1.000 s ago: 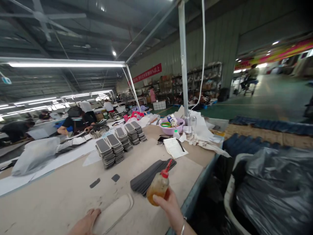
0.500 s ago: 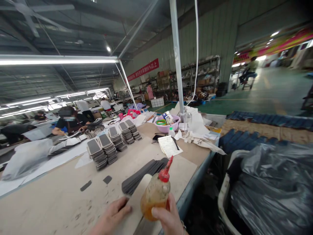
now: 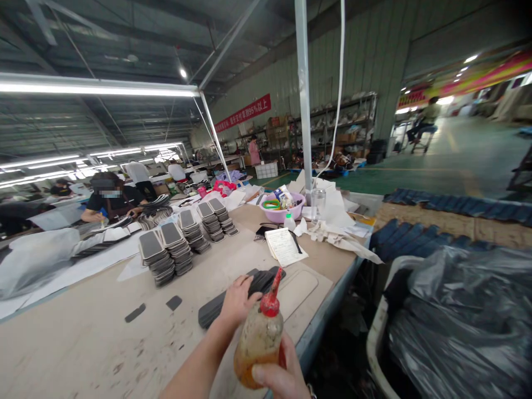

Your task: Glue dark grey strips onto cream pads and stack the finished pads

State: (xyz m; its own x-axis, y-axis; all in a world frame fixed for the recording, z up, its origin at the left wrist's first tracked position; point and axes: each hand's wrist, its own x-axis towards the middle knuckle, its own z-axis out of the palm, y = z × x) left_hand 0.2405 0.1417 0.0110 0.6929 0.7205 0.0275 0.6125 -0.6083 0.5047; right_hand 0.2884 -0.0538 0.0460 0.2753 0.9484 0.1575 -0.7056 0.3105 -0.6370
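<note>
Glue bottle (image 3: 260, 346), squeezable and see-through, holds amber liquid under a red nozzle that points up. My right hand (image 3: 280, 368) is wrapped round its lower part, above the table's near edge. My left hand (image 3: 238, 302) reaches forward onto a fanned row of dark rounded strips (image 3: 211, 311), palm down, thumb apart from the fingers. Its fingertips touch the strips; whether they pinch one is hidden. Right of the row, a pale board (image 3: 310, 285) shows a rounded outline.
Several stacks of grey-faced panels (image 3: 155, 246) stand at the back left. Two small dark pieces (image 3: 173, 302) lie on the table. Behind are a notebook (image 3: 286, 247), a purple basin (image 3: 286, 213) and paper scraps. A bagged bin (image 3: 457, 316) stands at right; a co-worker (image 3: 112, 202) sits far left.
My left hand has moved forward from a pale panel near me onto the dark strips. The bottle, still in my right hand, has shifted slightly left and down.
</note>
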